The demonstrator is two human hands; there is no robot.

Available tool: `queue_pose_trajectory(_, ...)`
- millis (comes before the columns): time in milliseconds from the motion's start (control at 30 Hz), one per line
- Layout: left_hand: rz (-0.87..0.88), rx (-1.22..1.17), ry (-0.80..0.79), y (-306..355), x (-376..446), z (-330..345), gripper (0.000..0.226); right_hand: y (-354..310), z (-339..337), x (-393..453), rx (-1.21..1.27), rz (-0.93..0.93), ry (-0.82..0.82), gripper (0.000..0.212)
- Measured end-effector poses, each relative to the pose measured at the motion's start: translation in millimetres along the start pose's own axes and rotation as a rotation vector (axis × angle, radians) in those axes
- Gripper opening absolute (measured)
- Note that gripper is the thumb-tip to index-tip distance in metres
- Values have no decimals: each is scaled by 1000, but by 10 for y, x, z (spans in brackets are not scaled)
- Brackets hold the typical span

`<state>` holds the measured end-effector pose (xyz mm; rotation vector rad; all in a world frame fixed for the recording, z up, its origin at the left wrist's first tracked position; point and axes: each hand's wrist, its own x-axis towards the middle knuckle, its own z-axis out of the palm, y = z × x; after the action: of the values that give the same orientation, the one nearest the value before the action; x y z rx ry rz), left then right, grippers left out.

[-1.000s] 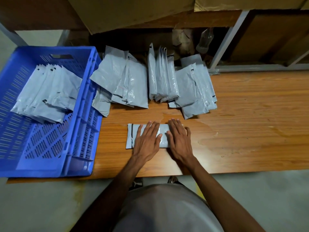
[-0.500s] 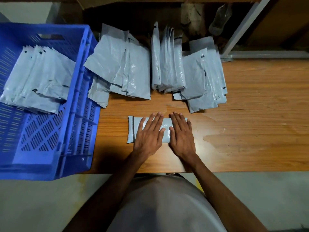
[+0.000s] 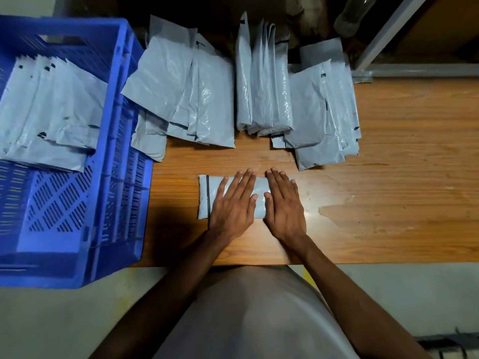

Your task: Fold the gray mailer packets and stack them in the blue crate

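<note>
Pressing flat, palms down, fingers spread and gripping nothing: left hand [image 3: 233,206] and right hand [image 3: 283,204] side by side, thumbs nearly touching. Lying under both palms, a folded gray packet [image 3: 204,196], its left end with a dark stripe sticking out beyond the left hand, on the wooden table [image 3: 388,190]. Sitting beyond the fingertips, piles of unfolded packets [image 3: 186,99]. Resting at far left, the blue crate [image 3: 114,177], holding stacked packets [image 3: 49,112].

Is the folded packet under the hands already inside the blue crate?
No, the folded packet lies on the wooden table under the left hand and right hand, right of the blue crate.
</note>
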<state>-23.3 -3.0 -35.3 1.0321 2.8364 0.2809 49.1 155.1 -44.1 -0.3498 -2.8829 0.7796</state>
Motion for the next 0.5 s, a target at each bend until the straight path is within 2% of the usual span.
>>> queue_pose_trajectory(300,-1,-44,-11,10,-27,-45,59,-32,-35,-33,21,-4,11,52)
queue_pose_trajectory(400,-15,-199,-6,-40,-25,-63,58,-49,-72,-21,-44,16,-36,53)
queue_pose_trajectory(500,-122,-405,64,-161,-51,-183,55,-121,-134,2,-143,-9,-46,55)
